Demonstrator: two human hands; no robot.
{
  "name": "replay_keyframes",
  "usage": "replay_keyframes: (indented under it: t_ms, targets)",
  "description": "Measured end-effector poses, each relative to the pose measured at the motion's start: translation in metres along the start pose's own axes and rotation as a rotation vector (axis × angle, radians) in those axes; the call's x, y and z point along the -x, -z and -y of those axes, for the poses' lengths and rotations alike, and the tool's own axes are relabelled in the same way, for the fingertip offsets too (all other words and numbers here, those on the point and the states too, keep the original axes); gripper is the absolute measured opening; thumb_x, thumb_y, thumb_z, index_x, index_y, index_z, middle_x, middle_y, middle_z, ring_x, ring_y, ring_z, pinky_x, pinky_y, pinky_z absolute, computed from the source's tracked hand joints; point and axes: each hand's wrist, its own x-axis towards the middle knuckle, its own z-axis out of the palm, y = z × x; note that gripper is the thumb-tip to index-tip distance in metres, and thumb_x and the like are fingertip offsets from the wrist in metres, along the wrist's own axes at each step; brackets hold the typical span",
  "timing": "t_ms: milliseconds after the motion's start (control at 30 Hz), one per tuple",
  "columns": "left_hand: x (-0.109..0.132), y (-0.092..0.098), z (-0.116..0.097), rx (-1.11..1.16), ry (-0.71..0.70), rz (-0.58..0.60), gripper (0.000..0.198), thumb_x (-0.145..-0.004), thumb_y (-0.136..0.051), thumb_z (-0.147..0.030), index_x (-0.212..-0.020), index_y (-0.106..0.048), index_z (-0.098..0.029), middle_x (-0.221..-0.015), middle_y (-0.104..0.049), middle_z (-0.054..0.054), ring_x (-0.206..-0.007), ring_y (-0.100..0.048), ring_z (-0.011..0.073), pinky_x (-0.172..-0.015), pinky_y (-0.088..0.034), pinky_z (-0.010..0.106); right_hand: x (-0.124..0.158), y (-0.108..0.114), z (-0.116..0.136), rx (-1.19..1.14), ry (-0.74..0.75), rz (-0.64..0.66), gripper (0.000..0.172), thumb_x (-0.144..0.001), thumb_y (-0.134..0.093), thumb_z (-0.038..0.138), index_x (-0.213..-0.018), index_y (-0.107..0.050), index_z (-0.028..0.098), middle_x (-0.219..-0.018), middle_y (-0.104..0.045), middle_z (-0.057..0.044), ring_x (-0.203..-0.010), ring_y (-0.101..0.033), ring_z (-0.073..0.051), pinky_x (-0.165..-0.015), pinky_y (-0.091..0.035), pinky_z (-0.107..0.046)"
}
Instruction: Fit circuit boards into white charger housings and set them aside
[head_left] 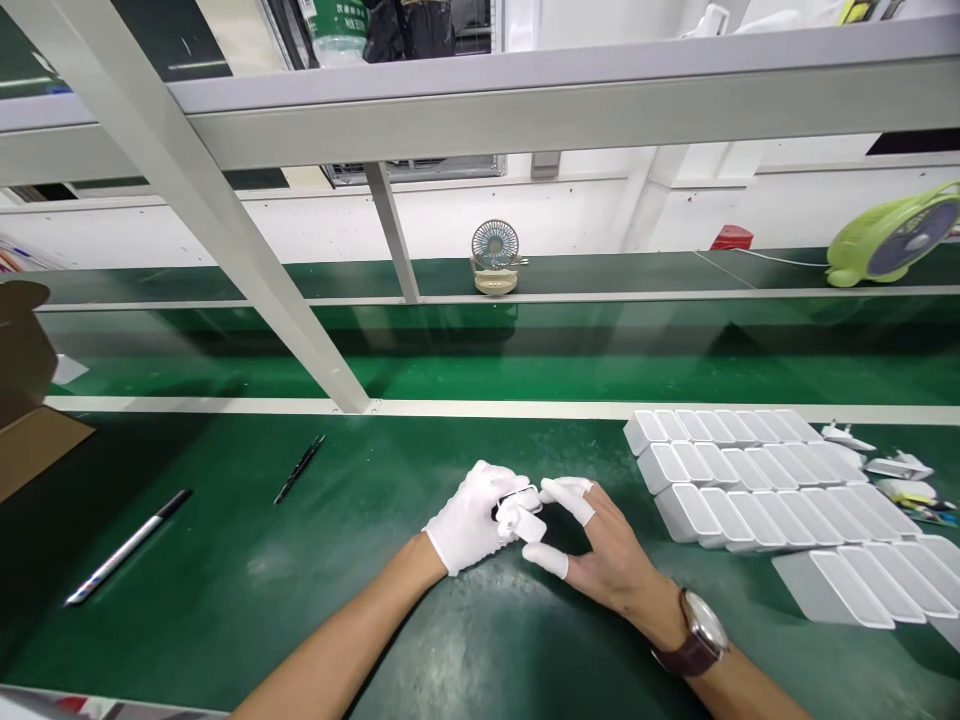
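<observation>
My left hand (474, 520), in a white glove, is closed around a small white plastic part (523, 516) with a rounded, open-looking end and a flat flap. Its exact kind does not show. My right hand (592, 545) wears white finger cots on the thumb and fingers. Thumb and fingers are spread apart just right of the white part, with nothing visible between them. Both hands are above the green work table (457, 640). Part of the plastic piece is hidden by the gloved fingers.
Rows of white plastic housings (750, 465) stand at the right, with small white parts (900, 466) behind. A silver pen (129, 547), a black pen (300, 468) and a cardboard box (34, 400) lie left. A slanted metal post (247, 250) meets the table; a small fan (495, 250) stands beyond.
</observation>
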Motion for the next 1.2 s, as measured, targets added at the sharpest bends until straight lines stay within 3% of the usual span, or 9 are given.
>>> replay_keyframes:
  t_ms: [67, 167, 300, 467, 733, 967, 1200]
  targets:
    - [-0.001, 0.003, -0.001, 0.135, 0.129, 0.043, 0.023, -0.081, -0.072, -0.025, -0.104, -0.070, -0.025, -0.098, -0.070, 0.004, -0.092, -0.065, 0.0220, -0.086, -0.052, 0.040, 0.000, 0.001, -0.001, -0.045, -0.011, 0.004, 0.063, -0.088, -0.073, 0.029, -0.143, -0.044, 0.021, -0.114, -0.066, -0.014, -0.108, -0.064, -0.030, -0.091, -0.057, -0.050]
    - [0.001, 0.005, 0.001, 0.360, 0.362, 0.017, 0.035, -0.075, -0.081, -0.030, -0.107, -0.069, -0.023, -0.105, -0.069, 0.006, -0.095, -0.066, 0.0228, -0.082, -0.056, 0.037, 0.000, -0.001, -0.004, -0.071, -0.028, 0.000, 0.055, -0.091, -0.069, 0.023, -0.141, -0.048, 0.021, -0.123, -0.063, -0.015, -0.114, -0.062, -0.028, -0.096, -0.057, -0.047]
    - [0.005, 0.006, 0.004, 0.644, 0.487, -0.023, 0.052, -0.080, -0.078, -0.038, -0.125, -0.060, -0.019, -0.112, -0.069, 0.009, -0.101, -0.068, 0.0239, -0.092, -0.056, 0.041, 0.002, -0.010, -0.009, -0.037, -0.042, 0.056, 0.051, -0.095, -0.062, 0.018, -0.143, -0.049, 0.023, -0.137, -0.056, -0.014, -0.125, -0.058, -0.026, -0.103, -0.055, -0.044]
    - [0.005, 0.010, 0.005, 0.724, 0.549, -0.024, 0.052, -0.086, -0.071, -0.040, -0.131, -0.055, -0.019, -0.117, -0.069, 0.010, -0.111, -0.066, 0.0244, -0.103, -0.051, 0.044, 0.007, -0.016, -0.012, -0.029, -0.017, 0.104, 0.048, -0.095, -0.058, 0.012, -0.142, -0.051, 0.024, -0.140, -0.054, -0.013, -0.124, -0.059, -0.024, -0.103, -0.056, -0.042]
    - [0.003, 0.008, 0.012, 0.821, 0.588, 0.054, 0.063, -0.079, -0.080, -0.040, -0.133, -0.054, -0.019, -0.114, -0.070, 0.009, -0.104, -0.066, 0.0231, -0.095, -0.053, 0.040, 0.005, -0.018, -0.012, -0.111, -0.036, 0.132, 0.037, -0.095, -0.058, 0.012, -0.131, -0.059, 0.022, -0.137, -0.055, -0.014, -0.124, -0.059, -0.023, -0.101, -0.057, -0.039]
    - [0.002, 0.016, 0.018, 0.979, 0.602, 0.114, 0.072, -0.071, -0.086, -0.040, -0.132, -0.056, -0.016, -0.118, -0.070, 0.013, -0.108, -0.065, 0.0272, -0.096, -0.051, 0.042, 0.007, -0.027, -0.016, -0.070, -0.002, 0.163, 0.051, -0.096, -0.056, 0.012, -0.145, -0.048, 0.025, -0.148, -0.045, -0.015, -0.131, -0.054, -0.025, -0.108, -0.052, -0.041]
    - [0.002, 0.022, 0.019, 0.908, 0.494, -0.078, 0.065, -0.083, -0.067, -0.061, -0.124, -0.064, -0.012, -0.106, -0.071, 0.013, -0.095, -0.066, 0.0238, -0.090, -0.050, 0.038, -0.003, -0.028, -0.011, -0.089, 0.066, 0.199, 0.048, -0.096, -0.056, 0.012, -0.140, -0.054, 0.027, -0.129, -0.058, -0.013, -0.111, -0.065, -0.021, -0.094, -0.059, -0.036]
